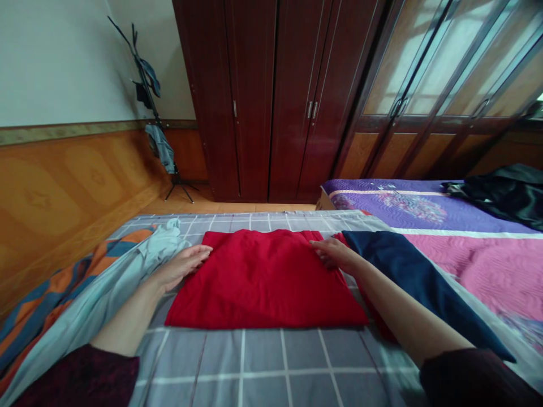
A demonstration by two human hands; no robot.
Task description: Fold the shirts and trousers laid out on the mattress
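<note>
A red cloth [267,282], folded into a wide flat shape, lies on the grey checked bedsheet [263,362]. At its left edge is my left hand [185,265], fingers extended together and fingertips at the fabric. My right hand [335,254] rests at the upper right edge, its fingers bent over the cloth; whether they pinch the fabric is unclear. Beside my right forearm lies a dark blue folded cloth [407,271], with red fabric partly visible under it.
Pale blue cloth [114,288] and an orange and blue striped cloth [63,288] lie at the left. A purple and pink bedcover [479,254] with a black garment [509,195] is at the right. Beyond stand a dark red wardrobe [254,102] and a coat stand [146,85].
</note>
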